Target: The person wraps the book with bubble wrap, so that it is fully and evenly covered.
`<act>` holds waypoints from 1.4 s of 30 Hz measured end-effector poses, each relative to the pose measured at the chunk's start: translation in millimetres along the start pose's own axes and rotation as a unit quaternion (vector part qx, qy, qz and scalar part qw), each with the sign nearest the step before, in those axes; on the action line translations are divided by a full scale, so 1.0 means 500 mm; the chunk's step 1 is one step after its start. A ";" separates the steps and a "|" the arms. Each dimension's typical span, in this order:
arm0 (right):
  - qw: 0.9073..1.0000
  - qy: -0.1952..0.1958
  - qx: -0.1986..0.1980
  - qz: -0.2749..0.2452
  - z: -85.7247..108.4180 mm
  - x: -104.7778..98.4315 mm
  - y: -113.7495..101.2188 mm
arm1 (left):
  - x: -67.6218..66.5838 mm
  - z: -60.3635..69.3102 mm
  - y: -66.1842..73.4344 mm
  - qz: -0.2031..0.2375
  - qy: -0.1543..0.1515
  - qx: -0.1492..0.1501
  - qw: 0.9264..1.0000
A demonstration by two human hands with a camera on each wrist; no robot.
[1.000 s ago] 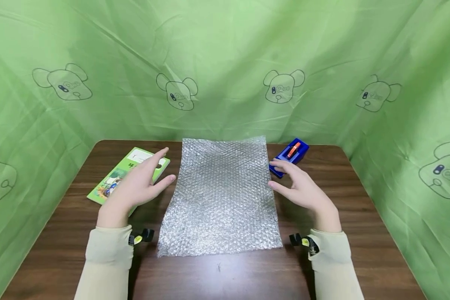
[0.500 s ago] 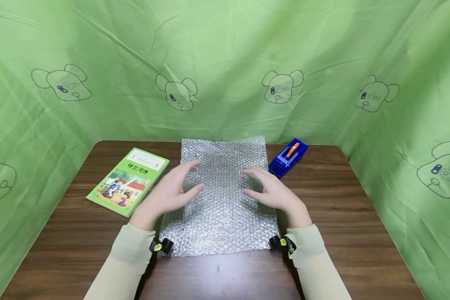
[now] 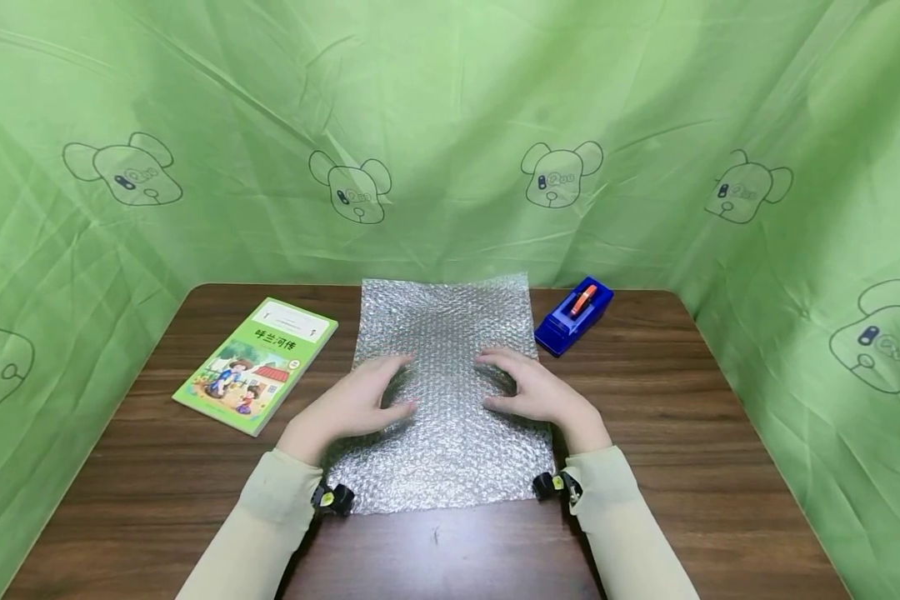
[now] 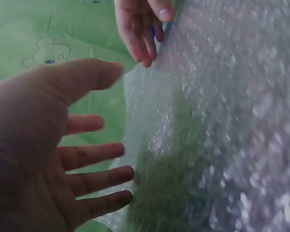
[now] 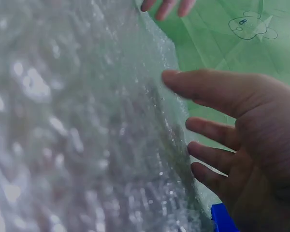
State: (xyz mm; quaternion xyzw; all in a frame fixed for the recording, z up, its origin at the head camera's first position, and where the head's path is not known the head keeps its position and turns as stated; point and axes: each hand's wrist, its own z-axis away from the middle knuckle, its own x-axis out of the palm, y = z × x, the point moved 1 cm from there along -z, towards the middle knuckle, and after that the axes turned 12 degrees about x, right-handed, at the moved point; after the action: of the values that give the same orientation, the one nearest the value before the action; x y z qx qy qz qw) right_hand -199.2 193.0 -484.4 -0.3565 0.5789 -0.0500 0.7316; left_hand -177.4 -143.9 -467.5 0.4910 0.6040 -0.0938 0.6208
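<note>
- So your bubble wrap sheet [image 3: 450, 450] is lying flat-ish in the middle of the counter [image 3: 727, 433], green book [image 3: 240, 367] off to its left, blue holder with an orange piece [image 3: 558, 331] just beside its far right part.
- Your left hand [image 3: 352, 400] is over the left part of the sheet, fingers relaxed and thumb well apart from them. That grip has hold of nothing.
- Your right hand [image 3: 543, 392] mirrors it on the other side: grip roomy, nothing pinched. Can't tell if any fingertips actually brush the plastic.
- Handling-wise, I'd bet it's super light and floppy, so it'd sag or slide about rather than resist you. Probably a bit slick on top too.
- Best spots to take hold, imo: the side edges or near corners, thumb over, fingers under. Pinch gently, since a hard squeeze could pop bubbles.
</note>
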 end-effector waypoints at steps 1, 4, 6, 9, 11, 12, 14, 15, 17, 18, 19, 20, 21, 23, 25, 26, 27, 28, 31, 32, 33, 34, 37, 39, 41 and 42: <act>1.000 -0.005 0.006 0.004 0.000 0.001 0.001 | 0.001 0.002 -0.003 0.000 -0.009 -0.003 1.000; 1.000 -0.015 0.022 0.013 0.001 0.000 -0.001 | 0.003 0.005 -0.006 0.002 -0.030 -0.014 0.999; 0.999 -0.016 0.030 0.018 0.002 -0.001 -0.003 | 0.004 0.007 -0.008 0.002 -0.037 -0.017 0.999; 0.999 -0.011 0.041 0.022 0.005 -0.002 -0.002 | 0.003 0.011 -0.006 0.002 -0.049 -0.020 0.999; 0.998 -0.012 0.050 0.022 0.007 -0.003 0.000 | 0.002 0.013 -0.005 0.001 -0.060 -0.024 0.998; 0.998 -0.013 0.054 0.021 0.008 -0.003 0.000 | 0.002 0.013 -0.003 0.001 -0.066 -0.029 0.997; 0.998 -0.015 0.056 0.020 0.008 -0.002 0.002 | 0.002 0.015 -0.002 0.001 -0.076 -0.038 0.996; 0.998 -0.015 0.056 0.020 0.007 -0.002 0.002 | 0.002 0.015 -0.001 0.003 -0.080 -0.041 0.996; 0.998 -0.015 0.055 0.023 0.007 -0.002 0.004 | 0.002 0.016 -0.002 0.005 -0.083 -0.043 0.996; 0.998 -0.015 0.053 0.024 0.006 -0.001 0.004 | 0.001 0.017 -0.004 0.010 -0.084 -0.045 0.995; 0.998 -0.015 0.054 0.024 0.007 -0.001 0.005 | 0.001 0.017 -0.006 0.016 -0.086 -0.046 0.995; 0.998 -0.015 0.054 0.024 0.007 -0.002 0.006 | 0.000 0.018 -0.009 0.021 -0.086 -0.046 0.995; 0.998 -0.016 0.054 0.024 0.007 -0.002 0.006 | 0.000 0.019 -0.012 0.029 -0.085 -0.046 0.995; 0.998 -0.017 0.053 0.023 0.006 -0.002 0.007 | 0.000 0.022 -0.023 0.039 -0.085 -0.044 0.995; 0.998 -0.020 0.053 0.024 0.006 -0.002 0.008 | 0.000 0.025 -0.034 0.047 -0.085 -0.041 0.994; 0.998 -0.021 0.052 0.025 0.006 -0.001 0.009 | 0.000 0.026 -0.039 0.049 -0.085 -0.038 0.994; 0.998 -0.022 0.051 0.026 0.006 -0.001 0.009 | 0.000 0.028 -0.043 0.051 -0.086 -0.036 0.994; 0.998 -0.025 0.053 0.025 0.006 -0.002 0.010 | -0.001 0.029 -0.047 0.053 -0.087 -0.036 0.994; 0.998 -0.032 0.056 0.025 0.007 -0.003 0.010 | -0.005 0.032 -0.051 0.063 -0.094 -0.040 0.993; 0.998 -0.032 0.056 0.027 0.007 -0.003 0.010 | -0.006 0.032 -0.051 0.063 -0.096 -0.040 0.993; 0.997 -0.032 0.058 0.028 0.007 -0.003 0.009 | -0.007 0.033 -0.050 0.066 -0.097 -0.042 0.992; 0.997 -0.032 0.060 0.029 0.007 -0.004 0.008 | -0.008 0.033 -0.049 0.068 -0.099 -0.044 0.992; 0.997 -0.023 0.064 0.037 0.007 -0.003 0.002 | -0.010 0.032 -0.046 0.066 -0.102 -0.046 0.992; 0.996 -0.019 0.073 0.039 0.007 -0.003 -0.004 | -0.013 0.032 -0.042 0.066 -0.102 -0.048 0.991; 0.996 -0.014 0.081 0.040 0.006 -0.003 -0.012 | -0.016 0.032 -0.038 0.065 -0.103 -0.053 0.991; 0.995 -0.011 0.085 0.043 0.006 -0.002 -0.016 | -0.018 0.031 -0.036 0.065 -0.102 -0.057 0.991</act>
State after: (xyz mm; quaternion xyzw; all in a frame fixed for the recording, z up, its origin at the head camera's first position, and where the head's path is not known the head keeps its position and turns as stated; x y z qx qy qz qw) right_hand -194.0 189.1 -478.7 -0.2684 0.5793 -0.0636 0.7671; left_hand -181.9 -168.4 -472.2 0.4813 0.5086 -0.0680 0.7107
